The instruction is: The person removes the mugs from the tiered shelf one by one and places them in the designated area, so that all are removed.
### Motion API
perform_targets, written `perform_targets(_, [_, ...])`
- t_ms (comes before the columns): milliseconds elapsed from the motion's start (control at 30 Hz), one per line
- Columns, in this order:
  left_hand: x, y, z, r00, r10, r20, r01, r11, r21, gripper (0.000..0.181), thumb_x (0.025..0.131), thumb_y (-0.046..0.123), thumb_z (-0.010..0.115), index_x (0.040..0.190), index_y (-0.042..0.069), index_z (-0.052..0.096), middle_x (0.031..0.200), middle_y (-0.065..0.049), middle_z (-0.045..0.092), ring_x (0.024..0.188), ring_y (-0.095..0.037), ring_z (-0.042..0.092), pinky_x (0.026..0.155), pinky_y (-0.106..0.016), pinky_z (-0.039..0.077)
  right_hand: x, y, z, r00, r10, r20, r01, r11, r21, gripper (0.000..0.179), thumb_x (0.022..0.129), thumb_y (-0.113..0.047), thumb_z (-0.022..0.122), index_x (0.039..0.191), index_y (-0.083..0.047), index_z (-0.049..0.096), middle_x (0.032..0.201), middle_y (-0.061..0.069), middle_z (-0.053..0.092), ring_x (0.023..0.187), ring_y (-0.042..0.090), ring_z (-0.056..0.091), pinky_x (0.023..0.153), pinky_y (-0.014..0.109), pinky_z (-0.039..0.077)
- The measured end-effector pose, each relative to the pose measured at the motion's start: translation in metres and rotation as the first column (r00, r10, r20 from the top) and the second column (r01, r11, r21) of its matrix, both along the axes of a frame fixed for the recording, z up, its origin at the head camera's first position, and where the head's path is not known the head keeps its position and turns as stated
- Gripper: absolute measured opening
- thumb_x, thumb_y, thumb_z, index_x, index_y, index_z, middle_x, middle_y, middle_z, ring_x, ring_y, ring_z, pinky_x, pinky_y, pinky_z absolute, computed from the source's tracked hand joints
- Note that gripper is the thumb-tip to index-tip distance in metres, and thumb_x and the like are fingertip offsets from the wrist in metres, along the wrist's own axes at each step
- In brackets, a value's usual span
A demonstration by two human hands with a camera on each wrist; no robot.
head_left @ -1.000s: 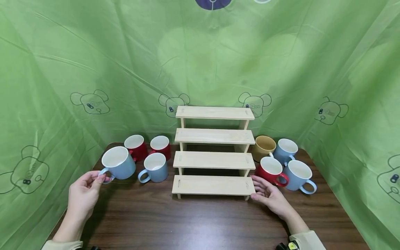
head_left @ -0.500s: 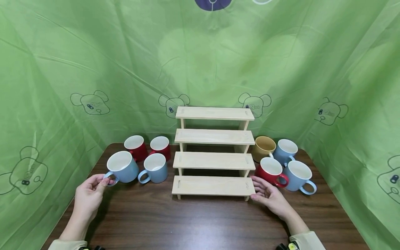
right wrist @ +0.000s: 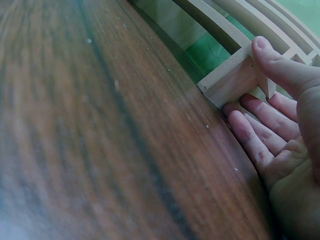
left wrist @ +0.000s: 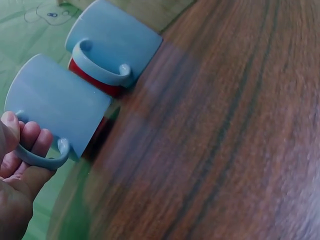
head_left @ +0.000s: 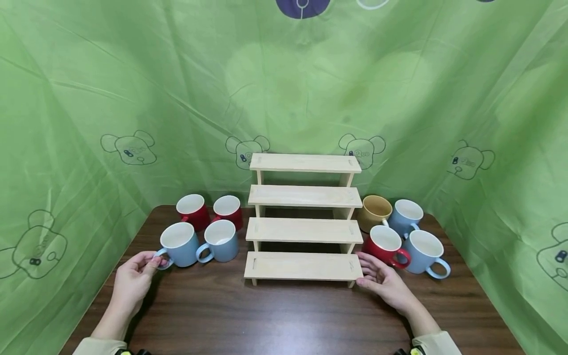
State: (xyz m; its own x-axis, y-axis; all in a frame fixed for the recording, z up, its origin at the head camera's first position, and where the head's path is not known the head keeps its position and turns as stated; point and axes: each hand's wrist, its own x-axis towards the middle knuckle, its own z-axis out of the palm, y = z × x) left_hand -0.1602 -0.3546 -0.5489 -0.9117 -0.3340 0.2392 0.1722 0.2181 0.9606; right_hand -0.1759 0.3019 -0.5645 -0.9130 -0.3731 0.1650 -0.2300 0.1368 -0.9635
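With thumb and fingers, my left hand (head_left: 134, 280) grips the handle of a light blue mug (head_left: 181, 246). The left wrist view shows the fingers curled through that mug's handle (left wrist: 42, 159). Its base is right at the tabletop, beside a second light blue mug (head_left: 223, 242). My right hand (head_left: 385, 280) touches the right end of the lowest step of a pale wooden step rack (head_left: 303, 266). In the right wrist view the thumb (right wrist: 272, 62) lies against the board's corner, and the loosely extended fingers lie beside the rack's leg (right wrist: 232, 85).
Two red mugs, one the left red mug (head_left: 195, 214), stand behind the blue pair. Right of the rack are a tan mug (head_left: 374, 213), a red mug (head_left: 385, 244) and two light blue mugs, the nearer blue mug (head_left: 423, 251) foremost. A green curtain (head_left: 301, 98) surrounds the brown table (head_left: 266, 320).
My left hand has brought the light blue mug down and to the right, close to the second blue mug. The right hand has stayed at the rack's end.
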Motion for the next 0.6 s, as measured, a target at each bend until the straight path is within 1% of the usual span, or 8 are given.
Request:
perform_targets(133, [-0.0006,-0.0015,-0.0045,1.0,0.001,0.007,-0.001,0.999,-0.053,0.015,0.105,-0.007,0.066,0.108,-0.022,0.066,0.084,0.0,0.08,0.078,-0.001,0.074,0.074,-0.013,0.058,0.0013,-0.0007,-0.0012,1.0,0.001,0.008,-0.001,1.0,0.005,0.071,0.099,0.008,0.074,0.16,0.012,0.038,0.147,0.022,0.064,0.121,0.009,0.07,0.099,0.024,0.059])
perform_targets(267, [-0.0032,-0.0036,-0.0082,1.0,-0.006,0.019,0.007,0.997,-0.079,0.015,0.105,-0.006,0.067,0.108,-0.021,0.067,0.085,-0.001,0.08,0.079,-0.001,0.074,0.075,-0.013,0.058,0.0024,-0.0011,-0.0005,1.0,-0.008,0.006,0.008,1.0,0.007,0.072,0.098,0.008,0.075,0.16,0.012,0.038,0.147,0.025,0.063,0.122,0.009,0.07,0.099,0.024,0.059])
perform_targets(367, [-0.0056,-0.0043,-0.0091,1.0,-0.014,0.027,0.017,0.996,-0.083,0.015,0.105,-0.006,0.066,0.109,-0.021,0.067,0.086,-0.003,0.081,0.08,-0.002,0.075,0.075,-0.014,0.059,0.0022,-0.0006,0.0012,1.0,-0.011,-0.001,0.011,1.0,0.005,0.073,0.098,0.007,0.075,0.16,0.012,0.038,0.148,0.027,0.062,0.123,0.008,0.069,0.099,0.024,0.059])
perform_targets(433, [-0.0067,-0.0041,-0.0095,1.0,-0.011,0.028,0.014,0.992,-0.129,0.014,0.106,-0.004,0.067,0.109,-0.018,0.069,0.087,-0.003,0.081,0.081,0.0,0.074,0.075,-0.013,0.058,0.0017,0.0001,0.0026,1.0,-0.011,-0.007,0.011,1.0,0.006,0.073,0.098,0.008,0.075,0.16,0.012,0.038,0.148,0.031,0.06,0.124,0.009,0.069,0.099,0.024,0.059])
perform_targets(500, [-0.007,-0.0044,-0.0092,1.0,0.006,0.028,0.0,0.979,-0.202,0.013,0.106,-0.002,0.067,0.108,-0.014,0.071,0.088,-0.002,0.081,0.082,0.002,0.073,0.074,-0.011,0.055,0.001,0.0004,0.0039,1.0,-0.01,-0.012,0.01,1.0,0.01,0.072,0.098,0.009,0.074,0.16,0.012,0.038,0.148,0.034,0.058,0.123,0.009,0.07,0.099,0.024,0.06])
perform_targets(533, [-0.0069,-0.0053,-0.0087,0.999,0.018,0.029,-0.011,0.97,-0.244,0.012,0.107,0.0,0.068,0.108,-0.011,0.072,0.088,-0.001,0.081,0.082,0.004,0.072,0.074,-0.01,0.054,0.0006,0.0001,0.0044,1.0,-0.008,-0.012,0.008,1.0,0.013,0.072,0.098,0.009,0.074,0.16,0.012,0.038,0.149,0.037,0.057,0.123,0.009,0.07,0.099,0.025,0.06])
perform_targets(600, [-0.0067,-0.0082,-0.0068,0.999,0.041,0.026,-0.03,0.942,-0.335,0.01,0.107,0.002,0.069,0.106,-0.005,0.074,0.088,0.001,0.081,0.082,0.006,0.07,0.074,-0.008,0.05,0.0003,-0.0011,0.0059,1.0,-0.005,-0.01,0.005,1.0,0.02,0.072,0.098,0.008,0.074,0.161,0.012,0.038,0.149,0.039,0.055,0.123,0.009,0.069,0.098,0.025,0.06])
